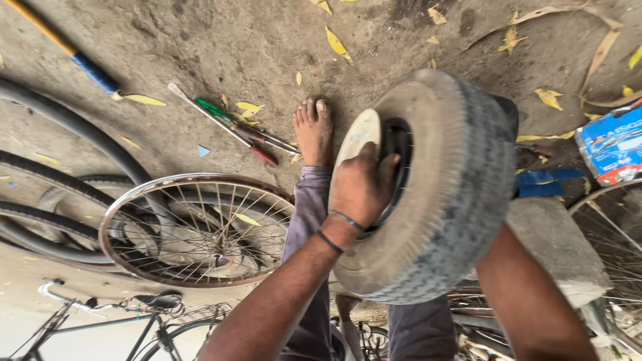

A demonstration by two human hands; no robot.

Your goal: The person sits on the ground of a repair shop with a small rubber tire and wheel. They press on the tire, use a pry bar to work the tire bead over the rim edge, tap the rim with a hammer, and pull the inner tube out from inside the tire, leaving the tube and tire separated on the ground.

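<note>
Head camera, looking straight down at a person's lap and the ground in front of them. A small, thick, grey rubber tyre with worn tread, mounted on a dark wheel hub (428, 194), stands upright across the person's knees, over grey trousers. The left hand (361, 184) is curled over the tyre's pale sidewall, fingers hooked into the dark hub opening and closed on the bead. The right forearm runs behind the tyre; the right hand is hidden, so its grip cannot be told.

What could go wrong: the tyre looks heavy and rests only on the knees, so a slip of the one visible hold could let it roll off onto the bare foot (314, 134) just beyond it. Fingers tucked between bead and rim could be pinched if the rubber snaps back.

The ground is bare, packed, dusty earth scattered with dry yellow leaves. Red- and green-handled screwdrivers (234, 127) lie near the foot. A spoked silver bicycle wheel rim (194, 230) lies flat at the left, over black bicycle tyres (60, 160). A blue cardboard box (612, 144) sits at the right edge, and a grey stone block (555, 247) lies beside the right arm.
</note>
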